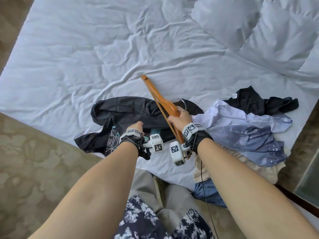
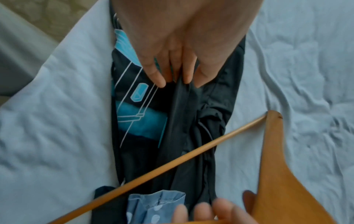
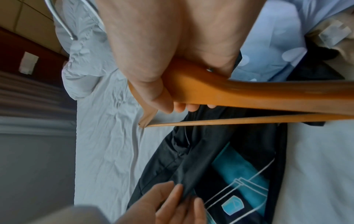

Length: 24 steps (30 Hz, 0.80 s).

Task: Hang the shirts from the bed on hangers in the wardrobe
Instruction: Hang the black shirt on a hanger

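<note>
A black shirt [image 1: 127, 111] with a teal and white print [image 2: 138, 121] lies crumpled near the bed's front edge. My left hand [image 1: 137, 126] pinches a fold of its dark fabric [image 2: 180, 94] between thumb and fingers. My right hand [image 1: 179, 119] grips a wooden hanger [image 1: 160, 99] at its middle, just under the metal hook [image 1: 183, 104]. The hanger slants over the shirt, its far end pointing up the bed. In the right wrist view my fingers [image 3: 180, 106] curl round the hanger's shoulder [image 3: 249, 91], with the thin bar [image 3: 249, 120] below.
A pale blue shirt [image 1: 241, 130] and another black garment [image 1: 255, 100] lie heaped at the right. Beige and blue cloth [image 1: 207, 190] hangs over the bed's edge. A white duvet [image 1: 259, 31] is bunched at the back right. Patterned carpet [image 1: 34, 169] lies left of the white sheet [image 1: 86, 57].
</note>
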### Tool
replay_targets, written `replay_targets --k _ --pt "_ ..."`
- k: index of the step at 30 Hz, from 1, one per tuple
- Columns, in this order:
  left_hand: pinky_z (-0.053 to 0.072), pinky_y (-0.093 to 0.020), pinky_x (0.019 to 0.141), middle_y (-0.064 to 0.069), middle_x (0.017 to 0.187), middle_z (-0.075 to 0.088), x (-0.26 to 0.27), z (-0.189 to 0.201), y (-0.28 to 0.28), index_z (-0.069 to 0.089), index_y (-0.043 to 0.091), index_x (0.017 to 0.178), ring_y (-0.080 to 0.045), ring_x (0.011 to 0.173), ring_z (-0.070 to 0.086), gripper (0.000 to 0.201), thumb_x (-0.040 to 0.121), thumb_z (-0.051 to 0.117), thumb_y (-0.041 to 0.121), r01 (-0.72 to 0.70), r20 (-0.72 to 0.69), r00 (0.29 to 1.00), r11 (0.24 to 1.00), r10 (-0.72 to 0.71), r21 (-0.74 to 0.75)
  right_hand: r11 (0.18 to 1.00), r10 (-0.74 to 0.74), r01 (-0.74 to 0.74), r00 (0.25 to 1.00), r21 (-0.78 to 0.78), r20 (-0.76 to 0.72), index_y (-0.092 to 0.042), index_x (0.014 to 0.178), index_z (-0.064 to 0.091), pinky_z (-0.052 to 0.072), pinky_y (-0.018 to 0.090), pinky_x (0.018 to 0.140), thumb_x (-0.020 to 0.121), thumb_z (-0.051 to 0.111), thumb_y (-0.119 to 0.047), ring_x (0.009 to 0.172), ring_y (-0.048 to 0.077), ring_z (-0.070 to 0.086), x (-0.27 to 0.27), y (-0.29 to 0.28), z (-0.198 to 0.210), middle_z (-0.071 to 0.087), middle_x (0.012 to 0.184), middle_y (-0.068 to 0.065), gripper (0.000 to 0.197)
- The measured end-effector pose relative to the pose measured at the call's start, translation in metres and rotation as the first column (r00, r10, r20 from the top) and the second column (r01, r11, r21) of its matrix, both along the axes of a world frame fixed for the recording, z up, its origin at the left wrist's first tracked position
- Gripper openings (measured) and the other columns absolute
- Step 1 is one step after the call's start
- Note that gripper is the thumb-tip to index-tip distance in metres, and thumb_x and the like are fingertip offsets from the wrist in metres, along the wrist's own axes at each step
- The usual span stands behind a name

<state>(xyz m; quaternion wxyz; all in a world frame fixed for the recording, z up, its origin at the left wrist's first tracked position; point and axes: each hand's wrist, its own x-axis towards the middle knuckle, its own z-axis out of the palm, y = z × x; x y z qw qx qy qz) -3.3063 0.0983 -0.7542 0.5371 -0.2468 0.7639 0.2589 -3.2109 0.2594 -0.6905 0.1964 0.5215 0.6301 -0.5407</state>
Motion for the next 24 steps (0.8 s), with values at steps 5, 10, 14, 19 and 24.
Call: replay_targets --k 5,10,14,19,24 --pt "0.045 -0.035 0.101 -0.011 0.139 0.056 -0.026 0.007 0.003 0.053 0.017 0.138 -0.03 0.124 0.055 0.04 0.098 0.052 0.013 -0.118 -0.13 0.983 0.988 0.13 0.096 0.998 0.034 -0.03 0.997 -0.059 0.063 -0.032 0.077 0.056 0.052 0.035 0.07 0.075 0.066 -0.021 0.068 0.02 0.06 -0.008 -0.004 -0.01 0.062 0.071 -0.001 0.015" --pt "0.053 -0.038 0.092 -0.002 0.09 0.061 -0.048 0.008 0.007 0.063 0.017 0.103 -0.021 0.085 0.059 0.013 0.093 0.06 0.009 -0.551 -0.198 0.781 0.803 0.592 0.227 0.997 -0.081 0.081 0.996 0.001 0.04 -0.026 0.075 0.054 0.039 0.023 0.057 0.08 0.065 -0.01 0.057 0.011 0.05 -0.008 0.001 -0.004 0.054 0.063 -0.006 0.02" --pt "0.047 -0.025 0.063 -0.01 0.087 0.054 -0.061 0.013 0.021 0.049 0.018 0.093 -0.018 0.069 0.051 0.017 0.094 0.053 0.002 -0.696 -0.216 0.614 0.649 0.759 0.307 0.992 -0.114 0.112 0.993 0.059 0.031 -0.023 0.075 0.058 0.046 0.028 0.064 0.077 0.065 -0.011 0.062 0.017 0.054 -0.009 0.004 -0.002 0.057 0.064 -0.004 0.014" --pt "0.044 -0.025 0.049 -0.01 0.077 0.05 -0.041 0.014 0.05 0.049 0.004 0.098 -0.015 0.055 0.05 0.006 0.095 0.047 0.001 -0.525 -0.158 0.803 0.808 0.574 0.269 0.979 -0.18 0.175 0.983 0.105 0.043 -0.019 0.092 0.065 0.055 0.037 0.071 0.079 0.063 -0.014 0.064 0.019 0.058 -0.003 0.008 -0.006 0.06 0.068 0.0 0.014" --pt "0.038 -0.027 0.055 -0.006 0.073 0.043 -0.002 0.015 0.078 0.045 0.024 0.115 -0.015 0.06 0.044 0.025 0.1 0.042 0.004 -0.293 0.126 0.956 0.897 0.266 0.332 0.969 -0.205 0.192 0.976 0.157 0.072 -0.016 0.094 0.062 0.056 0.038 0.072 0.081 0.061 -0.012 0.069 0.025 0.061 0.017 0.013 -0.012 0.061 0.072 0.003 0.014"
